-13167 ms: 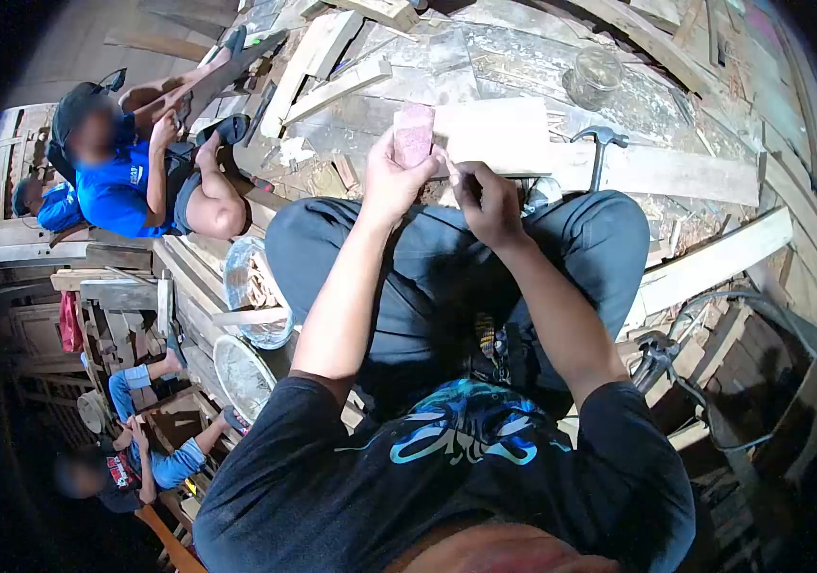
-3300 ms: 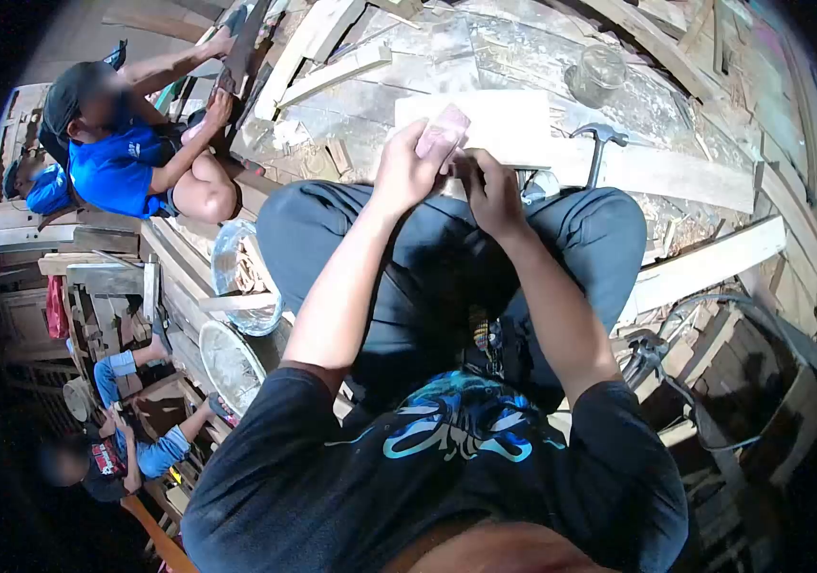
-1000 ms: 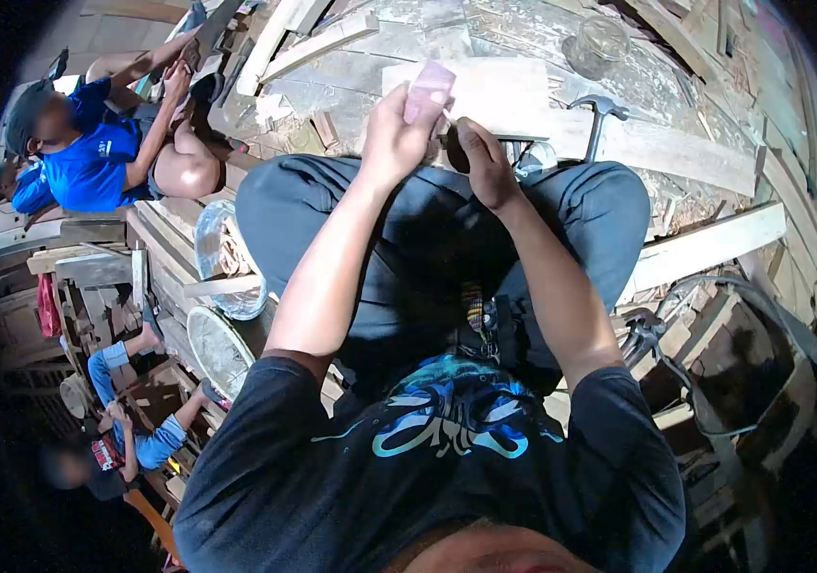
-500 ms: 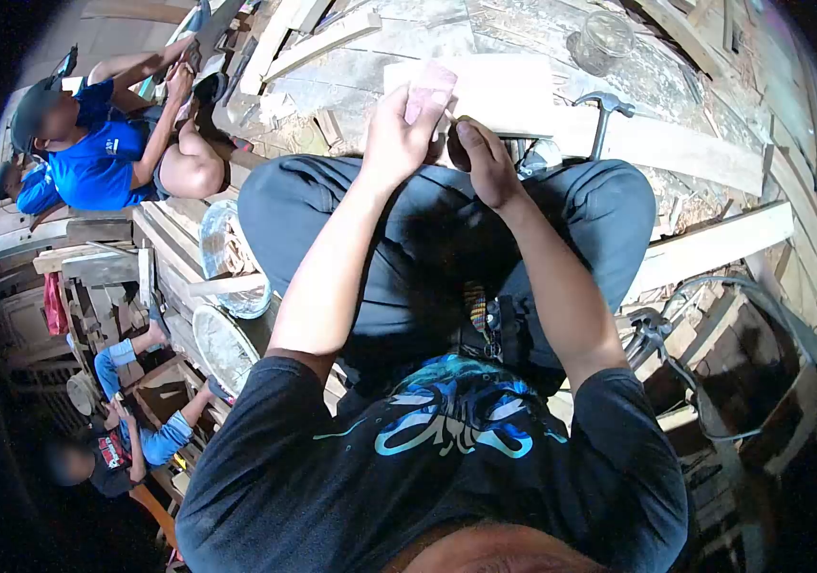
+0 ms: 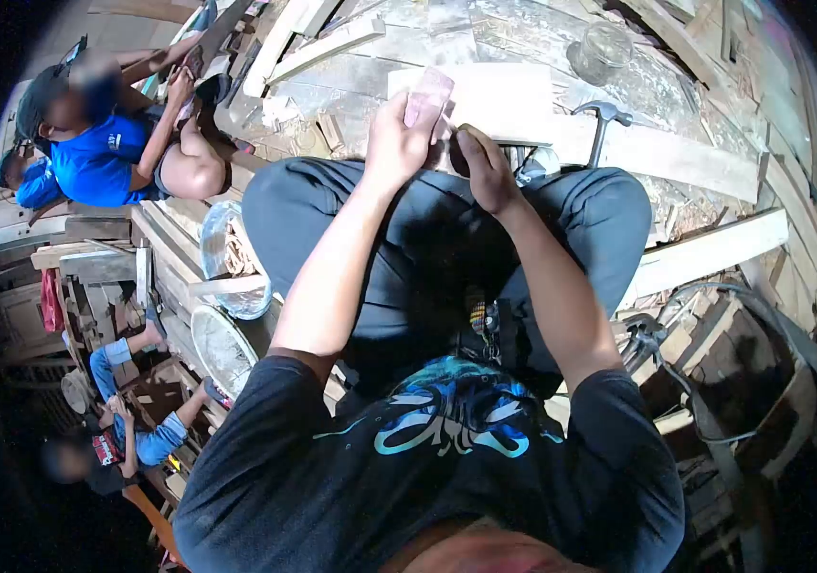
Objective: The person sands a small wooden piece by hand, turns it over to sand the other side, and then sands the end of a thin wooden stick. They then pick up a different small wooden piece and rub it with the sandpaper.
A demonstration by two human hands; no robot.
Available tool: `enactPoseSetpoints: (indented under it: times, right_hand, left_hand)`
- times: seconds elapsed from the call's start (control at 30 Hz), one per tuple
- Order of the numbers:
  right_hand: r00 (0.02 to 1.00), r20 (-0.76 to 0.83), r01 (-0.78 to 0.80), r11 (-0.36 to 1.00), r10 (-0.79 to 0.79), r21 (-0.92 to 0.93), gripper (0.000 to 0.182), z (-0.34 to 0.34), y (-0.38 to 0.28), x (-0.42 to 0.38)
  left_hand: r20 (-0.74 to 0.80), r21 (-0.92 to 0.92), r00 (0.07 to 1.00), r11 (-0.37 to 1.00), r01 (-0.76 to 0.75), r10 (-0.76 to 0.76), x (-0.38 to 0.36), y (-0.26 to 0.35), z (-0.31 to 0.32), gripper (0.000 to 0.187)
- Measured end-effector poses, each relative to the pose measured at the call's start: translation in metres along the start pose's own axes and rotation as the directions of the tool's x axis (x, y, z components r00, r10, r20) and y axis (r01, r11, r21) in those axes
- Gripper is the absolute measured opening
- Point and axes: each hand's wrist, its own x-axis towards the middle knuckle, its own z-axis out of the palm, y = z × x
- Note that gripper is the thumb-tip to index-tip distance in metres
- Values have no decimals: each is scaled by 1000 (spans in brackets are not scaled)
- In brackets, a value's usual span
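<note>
Over my crossed legs, my left hand [image 5: 395, 145] is closed on a flat pinkish piece [image 5: 430, 92], its thumb lying across the lower part. My right hand [image 5: 487, 164] is beside it, fingers curled in. A thin pale tip shows between the two hands, but what the right fingers grip is hidden. Behind the hands lies a pale flat board [image 5: 513, 88]. A claw hammer [image 5: 602, 119] rests to the right on a long plank [image 5: 685, 153], its handle pointing toward my right knee.
A glass jar [image 5: 601, 53] stands at the back. To my left are a clear tub [image 5: 222, 298] with wood pieces and a round pale container [image 5: 220, 346]. Another hammer [image 5: 645, 329] lies by a dark bag [image 5: 742, 382] at right. Two people [image 5: 107, 158] [image 5: 131, 439] sit at left.
Both hands stay almost in place, with the pinkish piece still held in the left. The view has shifted slightly.
</note>
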Motion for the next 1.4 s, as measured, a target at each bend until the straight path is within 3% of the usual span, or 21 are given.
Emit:
enactPoseSetpoints:
  times: [0.17, 0.3, 0.4, 0.43, 0.47, 0.53, 0.57, 0.6, 0.67, 0.7, 0.73, 0.77, 0.8, 0.87, 0.93, 0.97, 1.07, 1.1, 1.23, 1.33, 1.4]
  right_hand:
    - [1000, 24, 17, 1000, -17, 2, 46, -3, 8, 3]
    - [1000, -15, 23, 998, -24, -54, 46, -1, 25, 6]
    - [996, 83, -31, 999, 30, 18, 46, -7, 20, 6]
    - [1000, 4, 9, 998, -9, -64, 46, -2, 18, 5]
    - [991, -80, 97, 989, -105, -108, 45, 0, 14, 0]
    - [989, -60, 126, 985, -134, -122, 44, -1, 28, 5]
    - [989, -72, 117, 984, -128, -135, 42, 0, 36, 4]
    - [984, -59, 159, 974, -170, -163, 40, -1, 33, 5]
    - [998, -45, 42, 975, -53, -217, 38, -2, 12, 1]
    - [999, -51, -5, 969, -8, -248, 38, -2, 5, -1]
    - [990, -86, 86, 969, -108, -232, 37, 1, 11, -4]
    - [971, -120, 177, 958, -208, -223, 36, 4, 16, -7]
    - [989, -83, 104, 977, -121, -185, 36, 1, 22, -3]
    - [979, -102, 152, 967, -175, -206, 38, 1, 33, -2]
    - [982, -32, 180, 969, -188, -167, 40, -1, 14, -3]
    - [971, -33, 225, 953, -236, -205, 39, 0, 19, 1]
    - [990, 34, 141, 980, -137, -138, 37, -4, 17, 1]
    - [968, -8, 247, 958, -251, -143, 34, -1, 12, 1]
    - [997, 62, 59, 995, -54, -84, 33, -5, 10, -3]
    - [975, -25, 212, 963, -219, -166, 34, 2, 23, -1]
    - [991, -18, 125, 975, -131, -184, 35, 2, 29, 0]
  left_hand:
    - [42, 172, 997, 982, -75, 69, -1, 2, 0, 27]
    - [41, 112, 999, 994, -17, 13, -1, 8, 2, 26]
    - [28, 66, 998, 996, -55, 54, -3, 1, 4, 26]
    - [38, 58, 999, 998, 17, -19, -4, 5, 4, 26]
    - [48, 147, 989, 978, -146, 140, -1, 0, 2, 24]
    - [-12, 267, 968, 933, -239, 251, -7, 5, 6, 24]
    - [18, 181, 988, 972, -152, 151, -5, -2, 7, 26]
    - [33, 231, 989, 961, -150, 147, -3, -3, 5, 26]
    - [54, 327, 989, 934, -145, 135, -2, -1, 0, 28]
    - [25, 258, 990, 956, -142, 140, -1, -6, 4, 28]
    - [5, -52, 997, 996, -74, 75, 5, -24, 12, 27]
    - [-16, -358, 1000, 933, -14, 9, 11, -41, 19, 26]
    - [31, 243, 979, 949, -203, 202, 2, -22, 8, 25]
    - [90, 272, 950, 910, -314, 300, 3, -25, 4, 26]
    - [46, 274, 979, 940, -202, 197, -2, -13, 4, 26]
    - [36, 298, 970, 924, -239, 239, -1, -14, 3, 27]
    - [27, 283, 962, 920, -270, 273, -3, -10, 1, 28]
    - [44, 233, 975, 946, -224, 220, -4, -7, 1, 29]
    - [43, 242, 992, 963, -122, 115, -8, 4, -3, 32]
    - [50, 301, 995, 949, -98, 87, -8, 4, -6, 34]
    - [64, 296, 996, 952, -80, 64, -8, 6, -9, 35]
